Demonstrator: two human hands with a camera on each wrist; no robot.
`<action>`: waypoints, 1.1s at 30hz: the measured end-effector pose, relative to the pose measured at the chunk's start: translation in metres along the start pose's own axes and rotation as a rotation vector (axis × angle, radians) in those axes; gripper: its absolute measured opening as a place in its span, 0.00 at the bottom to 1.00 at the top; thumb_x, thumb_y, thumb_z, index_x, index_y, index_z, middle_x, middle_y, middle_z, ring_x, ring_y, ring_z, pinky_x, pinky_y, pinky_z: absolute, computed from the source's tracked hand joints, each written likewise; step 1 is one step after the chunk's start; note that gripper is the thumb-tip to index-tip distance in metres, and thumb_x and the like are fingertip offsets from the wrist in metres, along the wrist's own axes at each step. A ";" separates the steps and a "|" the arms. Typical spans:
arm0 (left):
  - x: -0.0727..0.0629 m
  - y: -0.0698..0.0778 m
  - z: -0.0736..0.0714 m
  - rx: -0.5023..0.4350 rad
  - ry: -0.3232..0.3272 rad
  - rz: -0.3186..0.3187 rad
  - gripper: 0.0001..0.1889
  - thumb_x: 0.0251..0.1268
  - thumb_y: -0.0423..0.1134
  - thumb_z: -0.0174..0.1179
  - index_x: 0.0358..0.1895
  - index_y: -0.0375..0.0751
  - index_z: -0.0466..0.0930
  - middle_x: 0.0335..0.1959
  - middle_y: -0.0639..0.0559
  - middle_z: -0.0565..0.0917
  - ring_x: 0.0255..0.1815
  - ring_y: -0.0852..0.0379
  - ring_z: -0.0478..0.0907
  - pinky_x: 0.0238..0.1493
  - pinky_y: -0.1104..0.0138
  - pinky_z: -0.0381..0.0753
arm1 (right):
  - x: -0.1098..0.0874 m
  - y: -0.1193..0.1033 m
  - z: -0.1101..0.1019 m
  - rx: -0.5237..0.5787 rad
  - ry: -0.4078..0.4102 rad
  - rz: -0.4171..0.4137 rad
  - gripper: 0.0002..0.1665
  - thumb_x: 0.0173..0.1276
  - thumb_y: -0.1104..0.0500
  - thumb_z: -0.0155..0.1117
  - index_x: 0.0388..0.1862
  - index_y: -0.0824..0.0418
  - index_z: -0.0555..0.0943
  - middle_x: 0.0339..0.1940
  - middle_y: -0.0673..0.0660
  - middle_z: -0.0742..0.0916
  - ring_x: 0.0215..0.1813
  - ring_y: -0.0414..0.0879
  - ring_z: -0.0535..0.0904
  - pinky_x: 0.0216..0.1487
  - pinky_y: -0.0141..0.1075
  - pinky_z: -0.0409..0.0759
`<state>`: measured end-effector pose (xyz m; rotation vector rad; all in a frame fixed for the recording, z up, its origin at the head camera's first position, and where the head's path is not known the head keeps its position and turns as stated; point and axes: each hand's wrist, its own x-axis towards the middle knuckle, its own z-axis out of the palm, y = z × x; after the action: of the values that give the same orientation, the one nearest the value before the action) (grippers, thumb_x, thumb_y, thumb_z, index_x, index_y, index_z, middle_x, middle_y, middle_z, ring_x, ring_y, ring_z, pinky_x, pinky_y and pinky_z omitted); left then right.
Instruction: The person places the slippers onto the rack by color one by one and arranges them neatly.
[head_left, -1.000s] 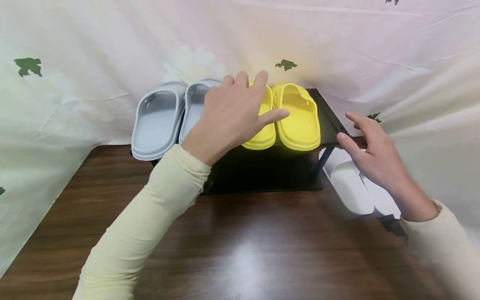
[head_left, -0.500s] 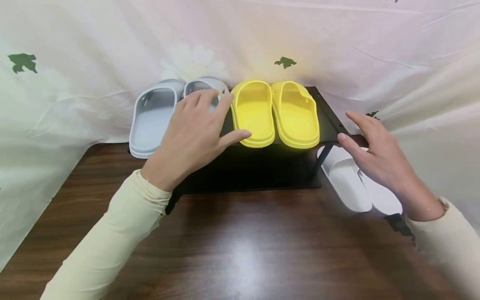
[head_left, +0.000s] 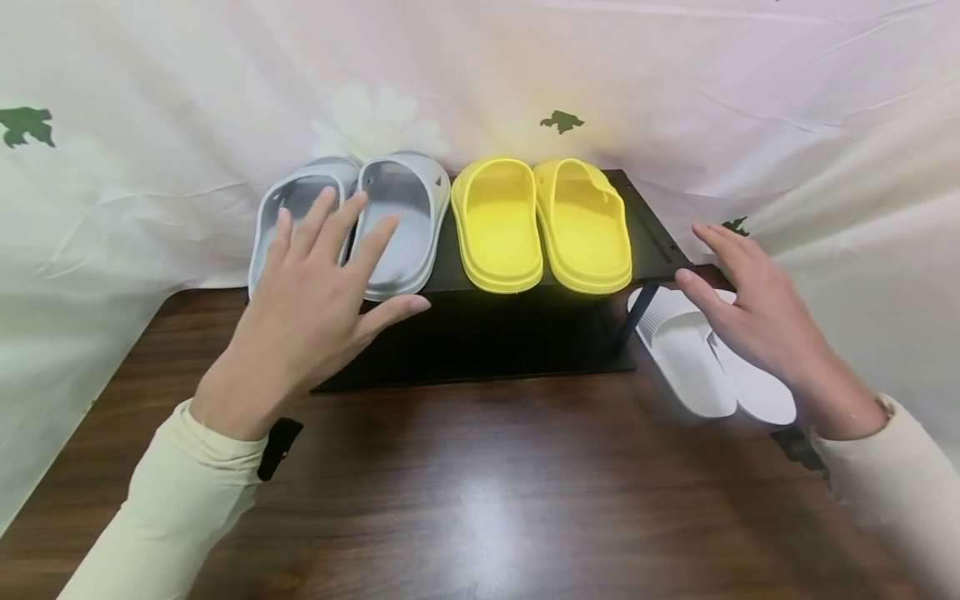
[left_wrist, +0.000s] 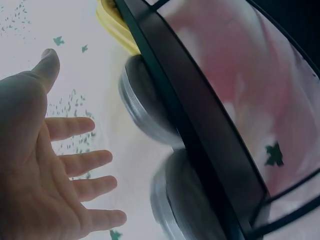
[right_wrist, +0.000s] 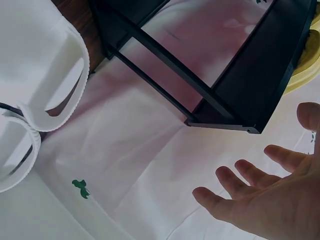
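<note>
My left hand [head_left: 300,308] hovers before the grey-blue pair of clogs with its fingers spread and holds nothing. It partly covers the left grey clog [head_left: 273,200]; the right grey clog [head_left: 405,242] shows more fully. In the left wrist view the palm [left_wrist: 35,185] faces the front of the rack, apart from the grey clogs. My right hand [head_left: 772,317] hangs near the rack's right end, fingers loosely extended, nothing in it. A yellow pair, left clog [head_left: 502,225] and right clog [head_left: 585,225], sits side by side on the rack's top shelf [head_left: 648,242].
White slippers [head_left: 693,367] lie on the dark wooden surface [head_left: 480,483] beside the rack's right leg [head_left: 637,317]. A lower black shelf [head_left: 480,350] lies under the top one. Pale cloth with leaf prints [head_left: 562,122] hangs behind and at both sides.
My left hand has moved left and down, from over the yellow clogs to in front of the grey ones, uncovering the yellow pair. The right hand has stayed nearly in place.
</note>
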<state>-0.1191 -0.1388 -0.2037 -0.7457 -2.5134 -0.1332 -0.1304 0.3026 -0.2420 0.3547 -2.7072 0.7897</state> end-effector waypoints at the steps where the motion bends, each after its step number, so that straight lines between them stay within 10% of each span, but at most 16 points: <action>1: -0.003 -0.002 -0.001 -0.001 -0.005 -0.015 0.42 0.68 0.64 0.60 0.76 0.42 0.64 0.76 0.31 0.62 0.79 0.33 0.51 0.74 0.34 0.45 | 0.000 0.000 0.000 -0.004 0.000 0.003 0.37 0.80 0.51 0.55 0.82 0.57 0.58 0.81 0.65 0.60 0.80 0.65 0.51 0.75 0.65 0.46; 13: -0.037 -0.045 -0.011 -0.057 -0.008 -0.195 0.33 0.75 0.54 0.58 0.74 0.38 0.66 0.76 0.29 0.59 0.79 0.29 0.48 0.71 0.30 0.41 | -0.003 0.006 0.000 -0.021 0.009 0.029 0.38 0.79 0.50 0.56 0.82 0.57 0.58 0.80 0.67 0.61 0.79 0.67 0.52 0.73 0.67 0.48; 26: -0.053 -0.075 -0.001 -0.109 0.133 -0.247 0.29 0.79 0.53 0.53 0.71 0.35 0.69 0.70 0.25 0.64 0.71 0.24 0.59 0.70 0.32 0.51 | -0.008 0.020 -0.007 -0.015 0.015 0.081 0.38 0.80 0.50 0.55 0.83 0.56 0.56 0.80 0.69 0.59 0.79 0.70 0.51 0.72 0.69 0.47; 33: -0.058 -0.084 -0.003 -0.246 0.075 -0.359 0.28 0.83 0.51 0.46 0.76 0.40 0.65 0.74 0.30 0.61 0.74 0.27 0.56 0.71 0.35 0.51 | -0.008 0.031 -0.011 -0.019 0.035 0.082 0.37 0.80 0.51 0.54 0.82 0.58 0.57 0.79 0.71 0.61 0.79 0.69 0.51 0.73 0.69 0.47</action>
<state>-0.1209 -0.2383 -0.2261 -0.3628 -2.5610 -0.5926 -0.1305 0.3350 -0.2505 0.2242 -2.7094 0.7849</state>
